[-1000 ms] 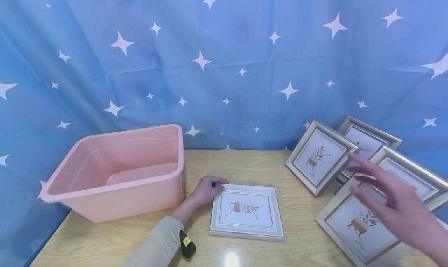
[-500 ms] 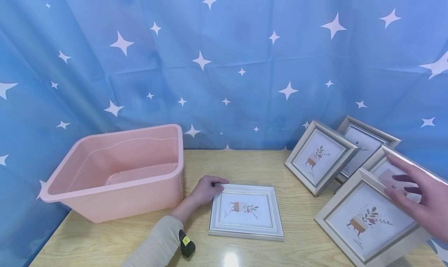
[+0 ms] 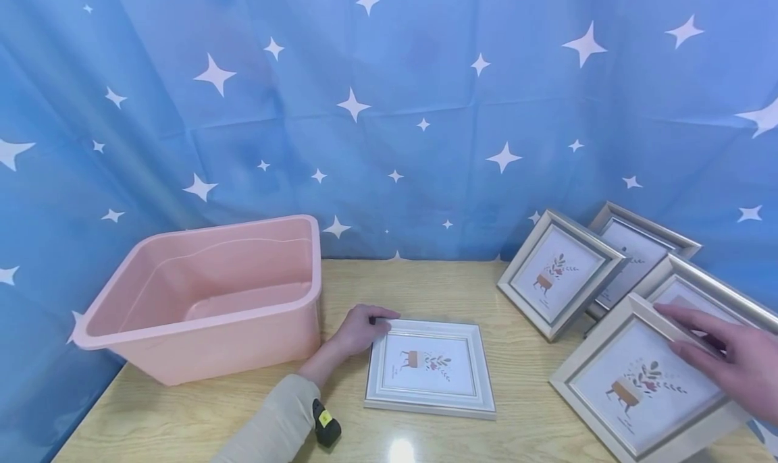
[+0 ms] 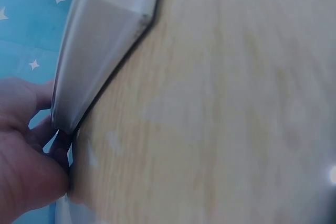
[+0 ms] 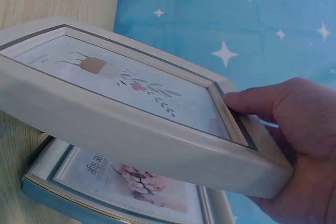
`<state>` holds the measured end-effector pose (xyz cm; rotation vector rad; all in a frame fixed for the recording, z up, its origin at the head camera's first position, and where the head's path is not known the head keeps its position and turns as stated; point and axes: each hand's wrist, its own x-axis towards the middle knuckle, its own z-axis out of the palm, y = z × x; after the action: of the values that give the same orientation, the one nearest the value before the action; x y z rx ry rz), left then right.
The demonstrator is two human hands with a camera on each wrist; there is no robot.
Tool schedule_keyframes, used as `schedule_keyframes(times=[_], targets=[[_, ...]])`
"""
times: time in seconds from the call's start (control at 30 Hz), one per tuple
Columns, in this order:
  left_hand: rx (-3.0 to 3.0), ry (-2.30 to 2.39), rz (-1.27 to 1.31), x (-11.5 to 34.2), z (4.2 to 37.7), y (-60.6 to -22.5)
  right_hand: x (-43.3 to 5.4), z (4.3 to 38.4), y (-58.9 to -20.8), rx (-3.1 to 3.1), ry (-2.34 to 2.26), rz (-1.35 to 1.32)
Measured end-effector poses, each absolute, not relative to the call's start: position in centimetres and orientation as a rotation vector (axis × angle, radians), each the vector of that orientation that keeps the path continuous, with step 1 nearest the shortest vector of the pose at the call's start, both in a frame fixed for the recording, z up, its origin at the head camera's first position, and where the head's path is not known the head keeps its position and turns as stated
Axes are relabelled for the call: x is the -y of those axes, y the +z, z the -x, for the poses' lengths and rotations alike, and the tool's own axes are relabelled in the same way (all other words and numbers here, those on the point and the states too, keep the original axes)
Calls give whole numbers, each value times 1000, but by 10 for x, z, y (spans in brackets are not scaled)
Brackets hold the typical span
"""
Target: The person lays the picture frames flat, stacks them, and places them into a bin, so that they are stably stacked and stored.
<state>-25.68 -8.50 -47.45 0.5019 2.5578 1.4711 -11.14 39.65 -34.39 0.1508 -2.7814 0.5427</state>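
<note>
Plainly, a pink tub [image 3: 213, 348] sits on the tabletop [image 3: 516, 389] to the left of the flat frame [image 3: 429, 368]. The left hand [image 3: 357, 329] pinches the flat frame's far left corner — thumb on top. Well to the right of the flat frame, a small frame [image 3: 554, 270] leans beside a partly hidden rear frame [image 3: 638, 250]. Farther right of the flat frame, a front frame [image 3: 644, 385] stands tilted before a large frame [image 3: 699, 294] — the right hand [image 3: 738, 358] grips the front frame's upper edge, thumb on its face, fingers behind.
</note>
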Motion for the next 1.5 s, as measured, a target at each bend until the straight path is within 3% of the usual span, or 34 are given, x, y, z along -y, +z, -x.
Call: schedule_keyframes(times=[0.5, 0.73, 1.07, 1.3, 1.5], targets=[[-2573, 1470, -461, 83, 255, -471, -400, 104, -357, 2559, 920, -287], [-2643, 1639, -422, 81, 251, -459, -379, 99, -357, 2505, 1187, -216], [-2585, 1723, -688, 70, 236, -418, -338, 107, -365, 2419, 1368, -135], [-2358, 1771, -975, 60, 226, -385, -301, 117, -378, 2176, 1776, -254], [-2193, 1703, -1181, 47, 215, -366, -270, 125, -385, 2122, 1843, -353]])
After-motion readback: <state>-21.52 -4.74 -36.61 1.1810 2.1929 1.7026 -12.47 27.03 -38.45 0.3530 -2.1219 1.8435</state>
